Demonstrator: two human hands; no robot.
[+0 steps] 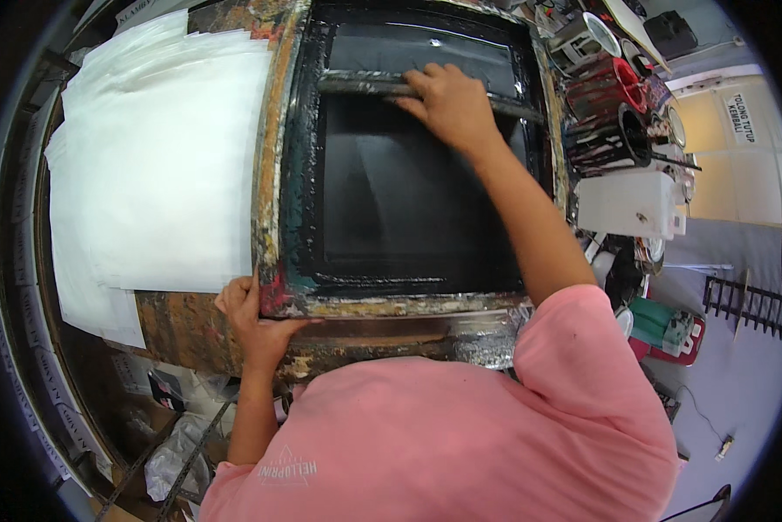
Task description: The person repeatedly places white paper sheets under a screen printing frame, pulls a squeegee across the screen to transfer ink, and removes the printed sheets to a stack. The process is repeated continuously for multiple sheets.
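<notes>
A screen printing frame [271, 187] with paint-stained wooden edges lies in front of me, its mesh [426, 200] dark and glossy with black ink. Across the far part of the mesh rests a long squeegee [356, 83], and my right hand [453, 106] is closed round its middle, thumb on the near side. My left hand [258, 324] grips the frame's near left corner, its thumb stretched along the near edge and its fingers at the left side. Left of the frame, a spread stack of white sheets [160, 165] reaches up to the wood. What lies under the screen is hidden.
Ink-smeared cans, among them a red one [607, 85] and a black-streaked one [601, 143], crowd the right side beside a white plastic container [626, 204]. The stained worktable [191, 331] shows along the near edge. A metal rack [186, 465] stands low on the left.
</notes>
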